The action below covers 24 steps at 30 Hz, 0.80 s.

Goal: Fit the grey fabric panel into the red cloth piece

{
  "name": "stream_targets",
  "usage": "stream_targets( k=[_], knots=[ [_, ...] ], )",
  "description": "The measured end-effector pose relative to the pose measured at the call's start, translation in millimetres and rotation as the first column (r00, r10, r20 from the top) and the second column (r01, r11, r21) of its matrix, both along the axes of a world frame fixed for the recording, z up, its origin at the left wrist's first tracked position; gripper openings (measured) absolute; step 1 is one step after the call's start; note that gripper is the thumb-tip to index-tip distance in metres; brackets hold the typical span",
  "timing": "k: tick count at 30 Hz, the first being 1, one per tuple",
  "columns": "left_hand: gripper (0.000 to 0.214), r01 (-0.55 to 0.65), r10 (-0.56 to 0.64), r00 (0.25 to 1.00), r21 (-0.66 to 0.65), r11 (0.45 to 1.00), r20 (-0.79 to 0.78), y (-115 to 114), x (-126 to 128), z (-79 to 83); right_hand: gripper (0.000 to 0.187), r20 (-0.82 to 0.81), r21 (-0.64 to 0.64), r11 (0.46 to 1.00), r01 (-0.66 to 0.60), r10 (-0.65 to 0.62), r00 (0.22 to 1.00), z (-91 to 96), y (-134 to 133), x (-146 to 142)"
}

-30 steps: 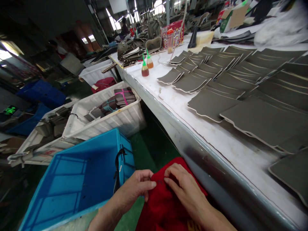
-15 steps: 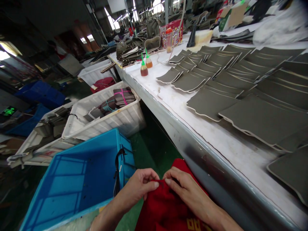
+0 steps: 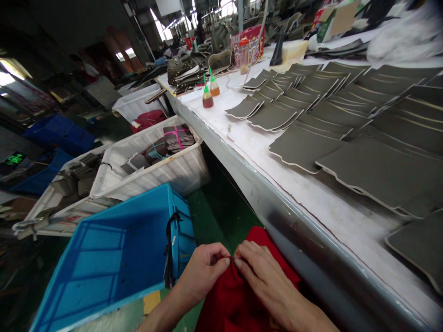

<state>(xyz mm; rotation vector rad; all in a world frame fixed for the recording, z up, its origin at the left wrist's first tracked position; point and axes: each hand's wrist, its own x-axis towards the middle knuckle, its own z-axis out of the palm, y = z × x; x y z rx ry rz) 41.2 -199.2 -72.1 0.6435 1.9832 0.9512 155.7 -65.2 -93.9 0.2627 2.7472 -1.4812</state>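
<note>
Red cloth point(image 3: 235, 299), which looks like an apron or other garment, hangs below the front edge of the table at the bottom of the view. My left hand point(image 3: 207, 265) pinches it between thumb and forefinger. Close beside it, my right hand point(image 3: 258, 267) grips the same cloth, its thumb near the left thumb. The two sets of fingertips almost meet at a small gathered fold. Whatever lies between the fingertips is too small to make out.
Overlapping grey-brown panels point(image 3: 387, 170) cover much of the white-topped table point(image 3: 249, 170) on the right. Two green-tipped bottles point(image 3: 207, 99) stand farther back. A blue crate point(image 3: 138, 249) sits on the floor at left, with a white bin point(image 3: 148, 182) of bundled pieces behind it.
My fingertips have shifted slightly on the red cloth, and the right fingers are drawn in closer together. Yellow lettering on the cloth is now mostly hidden.
</note>
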Motion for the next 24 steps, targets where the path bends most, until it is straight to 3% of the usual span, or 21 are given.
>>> stream_targets(
  k=[4, 8, 20, 24],
  knots=[
    [0.017, 0.025, -0.022, 0.992, 0.019, 1.000, -0.124, 1, 8, -3.8, 0.021, -0.032, 0.162, 0.987, -0.017, 0.023, 0.999, 0.0, -6, 1],
    [0.018, -0.024, 0.029, 0.994, 0.050, 0.998, -0.106, 0, 15, -6.3, 0.020, -0.043, 0.264, 0.964, 0.017, -0.006, 0.999, -1.5, -7, 1],
    [0.016, -0.037, 0.038, 0.999, 0.112, 0.993, -0.003, 1, 15, -10.7, 0.019, -0.084, 0.261, 0.965, -0.006, 0.029, 0.996, -3.4, -4, 8],
    [0.022, -0.073, 0.062, 0.988, 0.075, 0.995, 0.140, 0, 13, -12.0, 0.021, -0.072, 0.211, 0.976, 0.046, -0.032, 0.997, -4.6, 0, 9]
  ],
)
